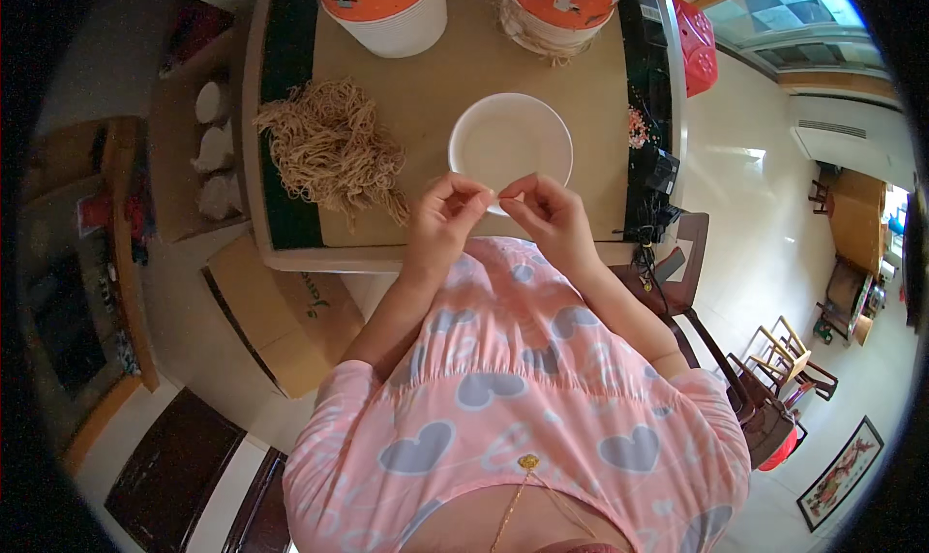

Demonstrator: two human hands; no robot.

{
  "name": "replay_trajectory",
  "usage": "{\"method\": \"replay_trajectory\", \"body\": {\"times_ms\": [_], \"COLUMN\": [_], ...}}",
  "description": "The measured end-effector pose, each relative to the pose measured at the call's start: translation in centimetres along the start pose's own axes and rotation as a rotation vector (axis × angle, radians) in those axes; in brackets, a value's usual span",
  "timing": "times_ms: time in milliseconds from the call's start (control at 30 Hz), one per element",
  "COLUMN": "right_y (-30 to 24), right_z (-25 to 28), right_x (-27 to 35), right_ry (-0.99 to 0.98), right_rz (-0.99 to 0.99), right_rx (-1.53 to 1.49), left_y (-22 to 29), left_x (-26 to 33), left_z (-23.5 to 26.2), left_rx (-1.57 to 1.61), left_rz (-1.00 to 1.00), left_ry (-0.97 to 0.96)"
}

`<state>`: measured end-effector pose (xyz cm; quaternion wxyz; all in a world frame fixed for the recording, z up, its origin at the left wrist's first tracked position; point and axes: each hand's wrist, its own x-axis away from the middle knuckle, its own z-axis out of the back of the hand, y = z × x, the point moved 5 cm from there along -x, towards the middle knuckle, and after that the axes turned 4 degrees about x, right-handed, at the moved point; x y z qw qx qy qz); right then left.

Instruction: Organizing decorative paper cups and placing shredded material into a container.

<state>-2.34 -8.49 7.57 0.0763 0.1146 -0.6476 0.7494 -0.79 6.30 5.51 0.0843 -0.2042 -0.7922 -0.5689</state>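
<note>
My left hand (447,210) and my right hand (554,218) meet over the near rim of a round white tub (509,145). Both are closed in a pinch, fingertips almost touching. Anything between the fingertips is too small to make out. Inside the tub only its pale bottom shows. Left of my hands lies a tangled heap of beige strings (334,149), with loose ends trailing toward my left wrist.
On the table's brown board (416,98) stand a stack of orange-patterned white tubs (387,16) and, farther right, a similar tub (554,21) with strings around it. Dark devices and cables (660,180) line the right edge. A cardboard box (276,311) sits below left, a red plastic basket (695,48) beyond right.
</note>
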Motion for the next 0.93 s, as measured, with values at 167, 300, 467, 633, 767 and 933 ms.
{"method": "replay_trajectory", "body": {"times_ms": [167,300,467,633,767,933], "right_y": [0.3,1.5,1.1,1.2,1.0,2.0], "right_z": [0.8,0.6,0.5,0.4,0.6,0.8], "right_x": [0.6,0.9,1.1,1.1,1.0,1.1], "right_ry": [0.059,0.074,0.083,0.043,0.04,-0.023], "right_rz": [-0.005,0.006,0.067,0.002,0.014,-0.033], "right_rx": [0.05,0.011,0.051,0.102,0.103,0.118], "left_y": [0.0,-1.5,-1.5,-1.5,-1.4,-2.0], "left_x": [-0.2,-0.6,-0.6,-0.5,-0.3,-0.4], "left_z": [0.0,0.2,-1.2,-1.0,-1.1,-0.6], "left_rx": [-0.07,-0.196,-0.184,-0.164,-0.097,-0.158], "left_rz": [0.019,0.171,0.22,0.202,0.195,0.175], "left_ry": [0.015,-0.13,-0.214,-0.219,-0.238,-0.264]}}
